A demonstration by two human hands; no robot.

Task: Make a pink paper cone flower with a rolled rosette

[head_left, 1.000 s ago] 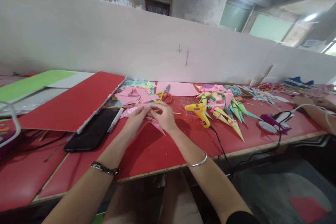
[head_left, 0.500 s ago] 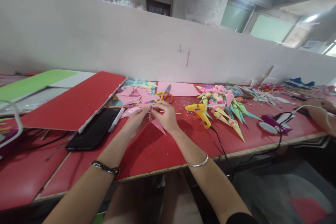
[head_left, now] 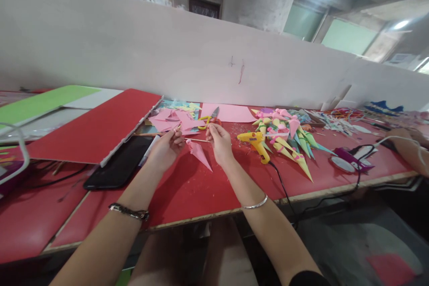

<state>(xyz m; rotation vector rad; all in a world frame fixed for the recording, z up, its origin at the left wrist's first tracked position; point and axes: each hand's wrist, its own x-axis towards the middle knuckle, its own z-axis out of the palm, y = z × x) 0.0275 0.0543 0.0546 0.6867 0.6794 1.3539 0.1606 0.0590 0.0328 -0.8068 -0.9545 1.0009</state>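
My left hand (head_left: 167,146) is raised over the red table with thumb and fingers pinched; a tiny pale bit shows at the tips, too small to name. Across a gap, my right hand (head_left: 219,144) is also closed in a pinch, and what it holds, if anything, I cannot make out. A pink paper cone (head_left: 200,155) lies between the hands, its point toward me. Just behind it is a thin pale stick (head_left: 200,140). Scissors with yellow and orange handles (head_left: 207,120) lie beyond my right hand, near pink paper pieces (head_left: 164,119).
A yellow glue gun (head_left: 255,143) with a black cord lies right of my hands, beside a pile of coloured paper cones (head_left: 303,143). Left are a black phone (head_left: 115,167), a marker (head_left: 147,152) and a red board (head_left: 100,127). Another person's arm (head_left: 407,147) rests far right.
My hands were together at the fingertips and have moved apart, left hand leftward, right hand slightly right. The pink cone and the stick behind it now show more fully between them.
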